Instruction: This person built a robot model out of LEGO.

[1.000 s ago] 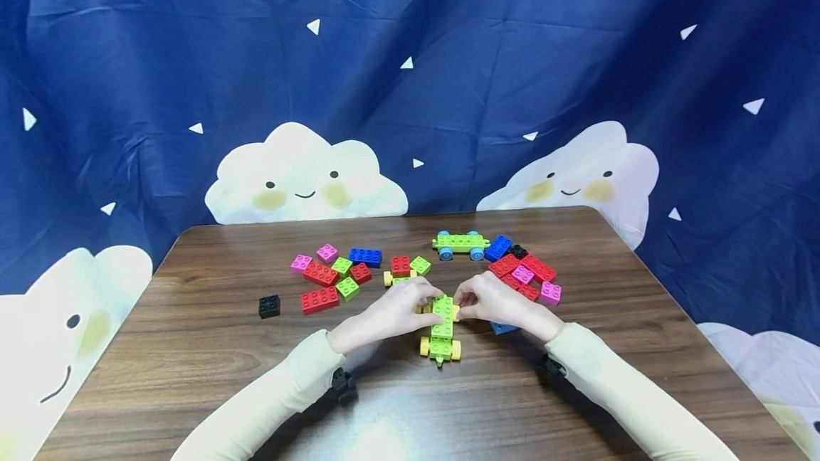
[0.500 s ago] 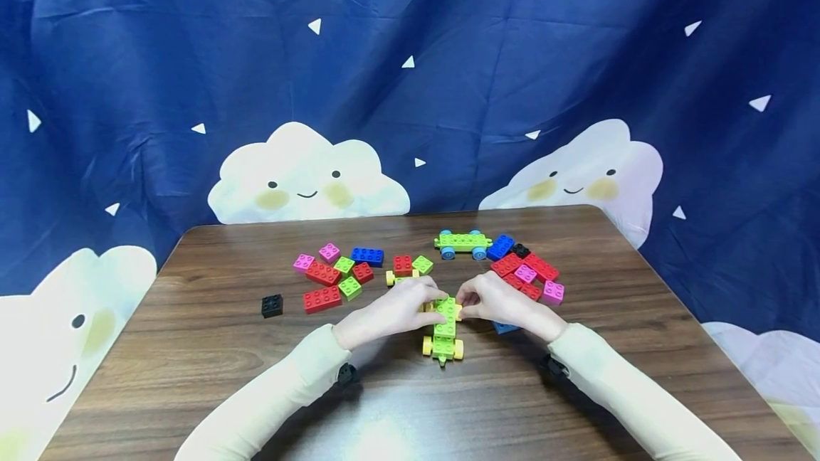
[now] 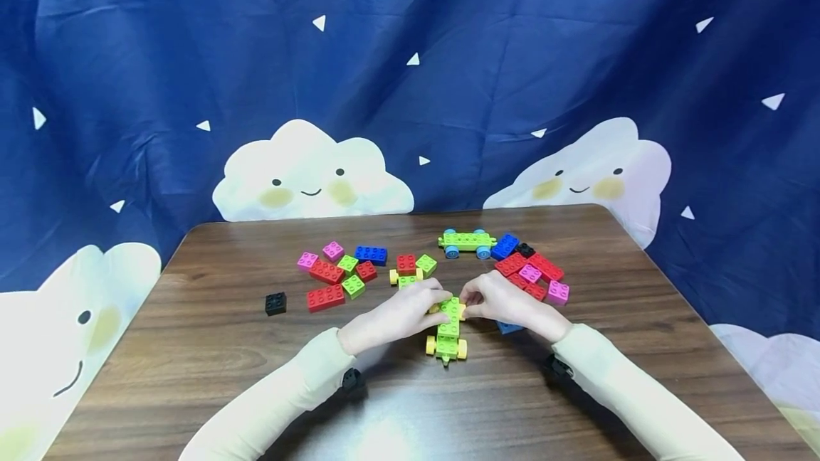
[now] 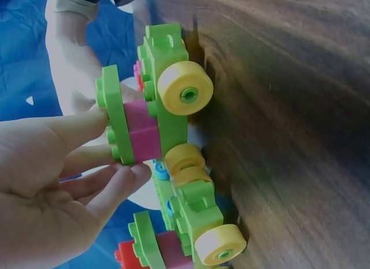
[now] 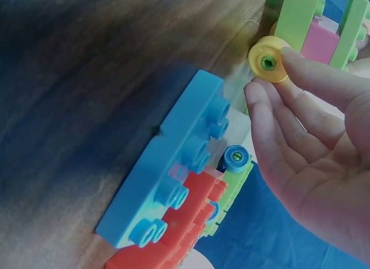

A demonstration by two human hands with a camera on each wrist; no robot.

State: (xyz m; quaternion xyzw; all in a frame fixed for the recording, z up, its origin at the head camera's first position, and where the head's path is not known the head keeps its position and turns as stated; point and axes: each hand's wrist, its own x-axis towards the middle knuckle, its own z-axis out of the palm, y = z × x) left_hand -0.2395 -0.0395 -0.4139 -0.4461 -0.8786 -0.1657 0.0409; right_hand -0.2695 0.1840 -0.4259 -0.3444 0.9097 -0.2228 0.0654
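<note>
A toy block car point(image 3: 446, 348) with a green base and yellow wheels stands lengthwise between my two hands. On its base sits a pink brick point(image 4: 144, 130), topped by a thin green plate point(image 4: 117, 121). My left hand point(image 3: 396, 310) pinches that plate, the thumb at one end and fingertips at the other. With thumb and fingertips, my right hand point(image 3: 507, 301) holds a yellow wheel point(image 5: 258, 58) at the car's far right corner. The far left wheel is mostly hidden behind my left hand in the head view.
A second yellow-wheeled car point(image 4: 208, 214) carrying a red brick point(image 3: 406, 264) stands just beyond my left hand. A blue-wheeled green base point(image 3: 468, 241) is at the back. Loose bricks lie left, including a black brick point(image 3: 276, 303), and right, with a blue brick point(image 5: 167, 159) near my right hand.
The head view has shifted, so everything appears slightly farther right. Both hands keep their places on the car.
</note>
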